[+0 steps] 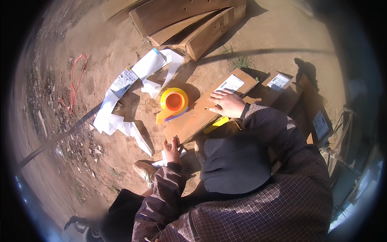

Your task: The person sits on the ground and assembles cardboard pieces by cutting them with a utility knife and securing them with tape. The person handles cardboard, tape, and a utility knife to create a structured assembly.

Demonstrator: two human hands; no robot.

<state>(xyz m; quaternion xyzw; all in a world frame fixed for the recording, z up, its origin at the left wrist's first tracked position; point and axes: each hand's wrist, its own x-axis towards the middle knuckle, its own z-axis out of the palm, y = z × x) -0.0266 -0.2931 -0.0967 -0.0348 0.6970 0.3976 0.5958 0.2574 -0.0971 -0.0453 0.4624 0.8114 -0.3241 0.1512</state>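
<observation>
A flat brown cardboard box (193, 117) with a white label lies tilted over my knees above the dirt. My right hand (227, 104) presses flat on its top, fingers spread, close to the label (231, 83). My left hand (172, 150) grips the box's near lower corner, with a bit of white paper under it. A yellow tape dispenser with an orange core (173, 103) sits on the ground just left of the box. A yellow object (215, 124) peeks out under the box.
White label backing strips (133, 84) trail over the dirt to the left. Wooden planks (185, 20) lie at the top. More labelled cardboard boxes (290, 92) stack at the right. A red cord (74, 80) lies far left. My shoe (145, 169) rests below the box.
</observation>
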